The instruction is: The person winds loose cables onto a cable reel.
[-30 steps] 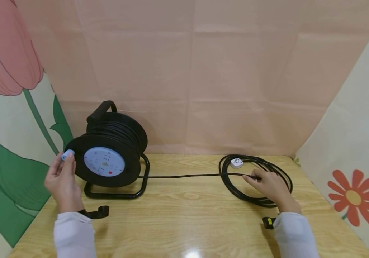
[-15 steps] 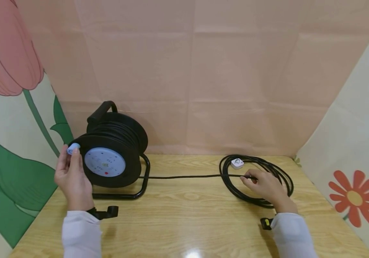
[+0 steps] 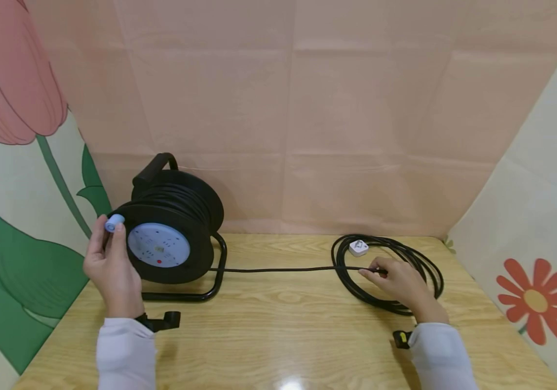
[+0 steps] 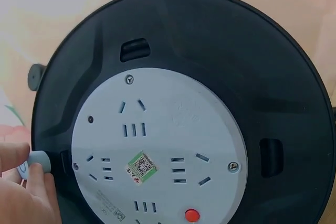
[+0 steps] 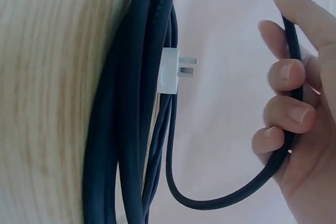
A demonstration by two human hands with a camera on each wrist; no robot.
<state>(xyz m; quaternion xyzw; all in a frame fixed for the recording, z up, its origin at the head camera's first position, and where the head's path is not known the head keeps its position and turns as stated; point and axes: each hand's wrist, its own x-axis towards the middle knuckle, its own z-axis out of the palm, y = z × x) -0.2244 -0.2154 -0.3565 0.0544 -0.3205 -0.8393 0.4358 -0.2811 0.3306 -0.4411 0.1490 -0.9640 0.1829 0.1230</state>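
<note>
Altogether, two hands above one wood-grained table (image 3: 268,336). For the left hand (image 3: 113,273), a narrow pinch of thumb and fingers on one blue knob (image 3: 115,222), at the left edge of one black cable reel (image 3: 167,217). On the reel's face, one round pale-blue socket panel (image 3: 158,245), with four slot groups (image 4: 178,170) in the left wrist view, the lowest cut off by the edge, plus one red button (image 4: 192,215) and one square sticker (image 4: 142,167). On top, one carrying handle (image 3: 154,168); beneath, one tubular stand (image 3: 181,297), upright on the table's left side. Round the drum, many packed turns of wound cable (image 3: 176,196), too tight to count.

For the right hand (image 3: 407,283), a closed grip on one black cable (image 3: 278,270), with all five digits in sight. Between reel and grip, a single, nearly straight span. Under the hand, one coil (image 5: 131,93) of several overlapping loops, exact number unclear, flat on the table's right side. At the coil's far part, one white plug (image 3: 358,248), with two pins (image 5: 188,61) visible in the right wrist view. On the wrists, two black mounts (image 3: 171,320), one each. Behind, one pink backdrop (image 3: 297,119); to the right, one red flower (image 3: 535,300).
</note>
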